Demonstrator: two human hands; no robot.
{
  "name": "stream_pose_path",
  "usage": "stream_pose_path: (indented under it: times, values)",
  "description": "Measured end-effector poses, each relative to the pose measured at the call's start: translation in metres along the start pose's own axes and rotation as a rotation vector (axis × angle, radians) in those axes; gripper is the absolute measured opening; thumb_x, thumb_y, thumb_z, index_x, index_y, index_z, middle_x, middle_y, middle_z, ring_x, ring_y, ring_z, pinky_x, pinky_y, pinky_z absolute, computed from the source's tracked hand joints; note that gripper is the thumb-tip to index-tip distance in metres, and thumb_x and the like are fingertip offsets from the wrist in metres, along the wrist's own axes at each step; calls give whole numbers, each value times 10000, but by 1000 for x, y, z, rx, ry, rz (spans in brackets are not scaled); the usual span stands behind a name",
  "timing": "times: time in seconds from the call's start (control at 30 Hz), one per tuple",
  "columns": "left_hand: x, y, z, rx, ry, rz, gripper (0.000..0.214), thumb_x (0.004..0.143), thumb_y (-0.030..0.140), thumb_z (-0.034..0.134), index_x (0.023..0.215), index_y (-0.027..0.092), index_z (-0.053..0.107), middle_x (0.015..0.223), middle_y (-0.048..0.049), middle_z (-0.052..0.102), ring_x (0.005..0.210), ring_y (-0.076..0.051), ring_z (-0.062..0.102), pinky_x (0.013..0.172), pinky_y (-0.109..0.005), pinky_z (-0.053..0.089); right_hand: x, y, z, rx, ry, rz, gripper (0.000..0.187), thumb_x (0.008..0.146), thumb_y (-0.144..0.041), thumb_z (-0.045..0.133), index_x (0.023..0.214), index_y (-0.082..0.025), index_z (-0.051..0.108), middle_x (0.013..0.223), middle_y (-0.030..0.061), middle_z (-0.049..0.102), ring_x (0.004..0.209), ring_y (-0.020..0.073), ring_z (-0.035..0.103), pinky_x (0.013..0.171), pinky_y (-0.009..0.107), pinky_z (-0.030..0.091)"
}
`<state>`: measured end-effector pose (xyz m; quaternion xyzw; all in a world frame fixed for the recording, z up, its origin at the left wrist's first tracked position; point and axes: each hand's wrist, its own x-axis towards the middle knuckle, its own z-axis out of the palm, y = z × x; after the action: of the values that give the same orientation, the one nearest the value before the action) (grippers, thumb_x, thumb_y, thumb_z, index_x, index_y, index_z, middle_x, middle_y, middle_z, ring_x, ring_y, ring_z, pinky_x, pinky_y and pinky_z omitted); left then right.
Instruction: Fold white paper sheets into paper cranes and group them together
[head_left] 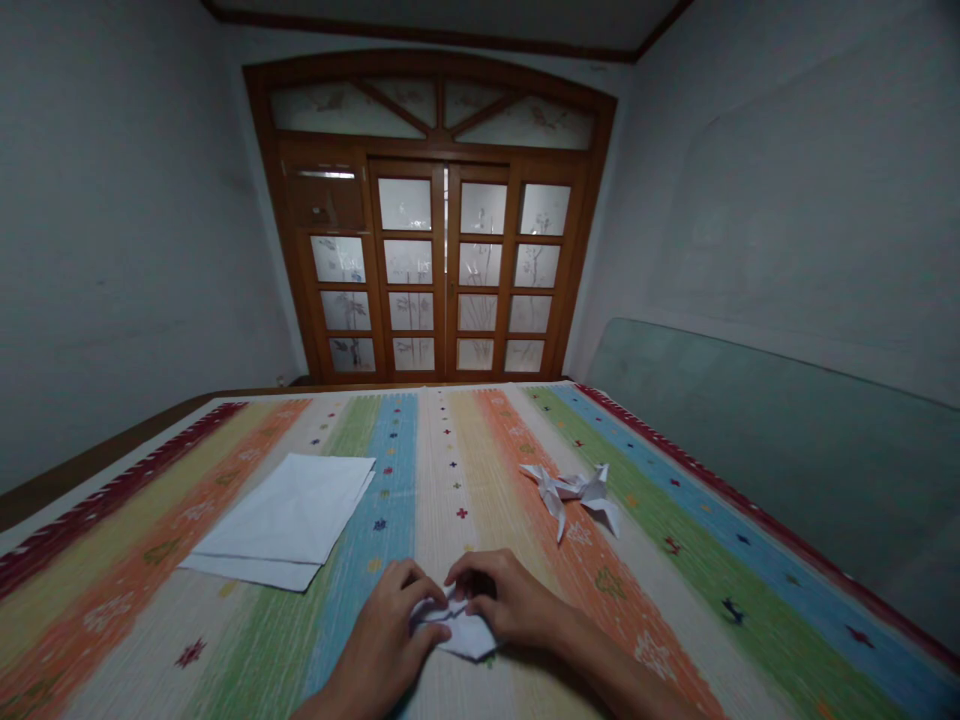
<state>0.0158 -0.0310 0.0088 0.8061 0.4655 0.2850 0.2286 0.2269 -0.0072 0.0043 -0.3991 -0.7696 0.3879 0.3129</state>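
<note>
A small folded piece of white paper [463, 630] lies on the striped cloth at the near edge, pinched from both sides. My left hand [390, 625] grips its left part with curled fingers. My right hand [504, 600] presses and pinches its right part, fingertips meeting those of the left hand. Most of the paper is hidden under the fingers. To the left lies a stack of flat white paper sheets [289, 520]. Finished folded paper figures [577, 492] rest to the right, beyond my right hand.
The colourful striped cloth [450, 470] covers the whole surface. A sheet of glass [750, 430] leans against the right wall. Wooden doors with frosted panes [442, 270] stand at the far end of the room.
</note>
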Motion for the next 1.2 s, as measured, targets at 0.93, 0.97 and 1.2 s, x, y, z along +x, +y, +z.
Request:
stream_pose_path:
  times: [0.93, 0.97, 1.2]
  values:
    - [-10, -5, 15, 464, -12, 325, 239, 867, 12, 564, 980, 209, 639, 981, -81, 676, 898, -268, 607, 726, -366, 511, 0, -12, -3, -396, 168, 157, 73, 778, -204, 784, 840, -170, 767, 818, 46, 701, 781, 191, 622, 710, 272, 419]
    - [-10, -3, 13, 434, -8, 296, 216, 879, 28, 558, 971, 207, 637, 1003, -87, 670, 919, -276, 602, 755, -388, 515, -1, -14, -2, -416, 167, 175, 139, 753, -253, 821, 848, -173, 759, 843, 50, 696, 801, 201, 619, 719, 280, 416]
    - [-6, 5, 3, 234, -41, 78, 166, 853, 69, 606, 947, 204, 633, 1073, -88, 622, 1016, -293, 572, 890, -460, 486, -15, -23, 6, -376, 63, 255, 390, 707, -283, 849, 1043, -174, 684, 1065, 90, 674, 968, 254, 618, 820, 312, 435]
